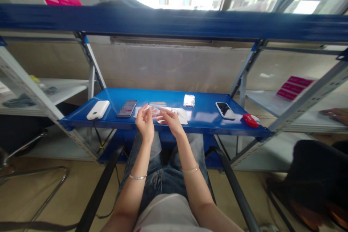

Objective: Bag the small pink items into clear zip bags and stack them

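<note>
Work seemingly mid-course: left hand, right hand half-curled over white sheet, worktop front edge; grip unclear, remainder indeterminate.

I am facing a glossy blue desk. Across it, from my left, are lying a white rounded block, a dark rectangular phone, a clear flat strip behind a thin white sheet, a silvery-white square packet, a white-framed black-screened phone and a rounded red-and-white object.

Two hands, two bracelets, two phones, one white device, one silvery packet, one white sheet, one red case, one blue desk.
</note>
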`<state>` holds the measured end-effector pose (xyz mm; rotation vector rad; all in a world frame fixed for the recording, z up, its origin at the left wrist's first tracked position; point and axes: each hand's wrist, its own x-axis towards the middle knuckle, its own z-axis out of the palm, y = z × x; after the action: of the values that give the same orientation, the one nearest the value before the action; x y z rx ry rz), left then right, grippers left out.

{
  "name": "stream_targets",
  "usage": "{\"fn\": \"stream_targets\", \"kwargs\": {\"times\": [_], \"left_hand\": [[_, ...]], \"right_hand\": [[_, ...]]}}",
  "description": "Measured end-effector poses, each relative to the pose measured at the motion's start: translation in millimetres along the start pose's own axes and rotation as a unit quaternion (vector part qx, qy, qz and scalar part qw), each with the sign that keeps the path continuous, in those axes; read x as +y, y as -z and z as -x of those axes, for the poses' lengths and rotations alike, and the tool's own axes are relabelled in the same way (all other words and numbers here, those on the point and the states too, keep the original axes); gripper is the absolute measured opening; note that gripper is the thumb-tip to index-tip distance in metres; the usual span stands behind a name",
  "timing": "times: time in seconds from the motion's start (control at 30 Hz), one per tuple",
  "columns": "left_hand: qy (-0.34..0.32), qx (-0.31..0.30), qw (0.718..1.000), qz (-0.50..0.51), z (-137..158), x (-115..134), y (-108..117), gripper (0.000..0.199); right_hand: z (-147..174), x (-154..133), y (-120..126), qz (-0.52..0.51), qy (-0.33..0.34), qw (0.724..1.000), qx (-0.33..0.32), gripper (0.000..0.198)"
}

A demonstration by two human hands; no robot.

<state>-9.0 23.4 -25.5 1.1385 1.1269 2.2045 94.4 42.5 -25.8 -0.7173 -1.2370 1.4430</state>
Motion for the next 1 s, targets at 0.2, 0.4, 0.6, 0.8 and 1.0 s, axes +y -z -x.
{"fn": "stream_targets", "kwargs": {"times": [0.2, 0.4, 0.6, 0.8, 1.0], "left_hand": [[-0.013, -0.011, 1.000, -0.010, 6.6, 3.9, -4.3, 0.041], [-0.014, -0.032, 0.998, -0.057, 4.2, -3.3, -1.3, 0.037], [-0.014, -0.081, 0.993, -0.081, 1.7, -5.6, 1.2, 0.029], [-0.068, -0.168, 0.973, -0.140, 3.4, 8.0, 2.6, 0.022], [0.006, -0.264, 0.960, -0.088, 5.4, 18.2, 2.2, 0.024]], "right_hand": [[6.1, -6.5, 9.3, 0.009, 0.006, 1.000, -0.013, 0.032], [8.2, -8.3, 2.5, 0.022, 0.065, 0.998, -0.015, 0.026], [8.7, -8.9, 1.2, 0.067, 0.100, 0.992, 0.046, 0.023], [11.9, -15.5, 9.2, 0.110, 0.113, 0.983, 0.094, 0.028], [16.6, -24.7, 13.6, 0.111, 0.137, 0.981, 0.078, 0.036]]}}
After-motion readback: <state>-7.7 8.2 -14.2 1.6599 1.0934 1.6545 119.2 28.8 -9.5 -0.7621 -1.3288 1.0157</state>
